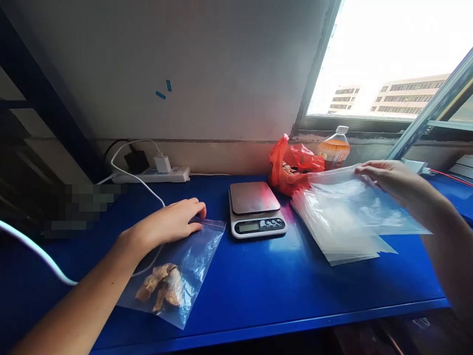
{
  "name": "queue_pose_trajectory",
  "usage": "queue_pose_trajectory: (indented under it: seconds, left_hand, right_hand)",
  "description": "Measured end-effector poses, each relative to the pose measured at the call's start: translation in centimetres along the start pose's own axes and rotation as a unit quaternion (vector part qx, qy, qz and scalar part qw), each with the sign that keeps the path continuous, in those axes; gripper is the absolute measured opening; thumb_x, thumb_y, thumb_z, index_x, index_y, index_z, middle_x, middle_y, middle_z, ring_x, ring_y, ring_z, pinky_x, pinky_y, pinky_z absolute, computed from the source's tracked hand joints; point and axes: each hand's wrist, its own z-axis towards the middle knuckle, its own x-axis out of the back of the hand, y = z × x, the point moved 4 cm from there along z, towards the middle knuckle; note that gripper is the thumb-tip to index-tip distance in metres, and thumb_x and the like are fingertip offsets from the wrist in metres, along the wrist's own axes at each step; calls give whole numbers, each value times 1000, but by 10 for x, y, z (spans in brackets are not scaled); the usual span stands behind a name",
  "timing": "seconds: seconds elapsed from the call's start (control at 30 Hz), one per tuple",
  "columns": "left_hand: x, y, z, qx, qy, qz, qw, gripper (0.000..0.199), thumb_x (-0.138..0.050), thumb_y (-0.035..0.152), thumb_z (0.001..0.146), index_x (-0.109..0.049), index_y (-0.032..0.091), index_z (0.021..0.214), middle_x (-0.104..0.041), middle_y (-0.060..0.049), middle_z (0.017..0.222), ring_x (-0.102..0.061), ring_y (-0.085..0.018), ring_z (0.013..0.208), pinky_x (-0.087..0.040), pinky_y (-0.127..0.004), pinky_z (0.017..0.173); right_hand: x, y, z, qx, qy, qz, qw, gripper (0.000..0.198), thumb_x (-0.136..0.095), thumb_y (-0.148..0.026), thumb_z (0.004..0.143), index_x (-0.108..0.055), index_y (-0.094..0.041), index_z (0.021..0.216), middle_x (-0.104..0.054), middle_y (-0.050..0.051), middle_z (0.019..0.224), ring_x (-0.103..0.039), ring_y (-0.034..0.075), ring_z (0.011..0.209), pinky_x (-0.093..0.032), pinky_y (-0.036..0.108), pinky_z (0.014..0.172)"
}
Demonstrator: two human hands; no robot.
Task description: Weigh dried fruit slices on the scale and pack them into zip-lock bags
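Nearest you, at the left of the blue table (pixel 236 296), lies the filled bag (pixel 201 259) with brown pieces (pixel 172 288) inside. Your left forearm reaches in from the near left; your left hand (pixel 168 222) rests palm down at the bag's far edge, fingers curled, thumb apart; you cannot tell whether it grips. Farther right lies a stack of bags (pixel 332 244). Above it your right hand (pixel 393 177), wrist bent leftward, pinches the far edge of a clear bag (pixel 391 214).

Left hand (pixel 176 220) curls open, right hand (pixel 390 178) pinches.
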Motion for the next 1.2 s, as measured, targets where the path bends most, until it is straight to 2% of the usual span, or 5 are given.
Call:
queue_pose_trajectory:
  seconds: [0.17,0.33,0.57,0.77,1.2]
  left_hand:
    - [-1,9,-1,-11,5,23,1000,12,-54,25,85,-59,23,96,-63,-4,102,-61,-24,92,-45,-34,74]
    - [-5,26,-6,-43,9,45,998,8,-55,21,87,-58,23,95,-62,-3,99,-60,-23,91,-42,-33,74]
    - [-8,44,-12,-90,17,63,994,10,-52,18,90,-59,22,95,-61,-3,97,-60,-21,86,-43,-32,73]
    - [-13,61,-16,-204,44,46,977,15,-55,13,89,-64,23,96,-62,-2,100,-60,-19,91,-44,-30,78]
    - [-31,85,-21,-263,3,53,963,17,-46,19,97,-62,19,104,-64,-5,93,-59,-21,83,-44,-31,72]
  right_hand:
    - [-5,15,7,16,91,-206,974,13,-64,-32,78,-61,-19,77,-62,8,73,-55,22,67,-40,37,66]
    - [-13,-64,-47,229,221,-216,923,7,-62,-25,79,-59,-22,74,-62,5,73,-48,15,57,-40,35,66]
    - [-114,-142,-139,544,37,-80,835,14,-54,-6,72,-52,-20,70,-57,1,65,-48,14,64,-39,29,63]
    - [-187,-99,-149,471,-135,-48,871,13,-49,-7,78,-51,-18,72,-59,1,66,-50,12,61,-35,23,58]
    - [-201,-73,-150,291,-277,-198,894,15,-46,-17,91,-58,-14,100,-71,10,87,-67,22,76,-39,29,63]
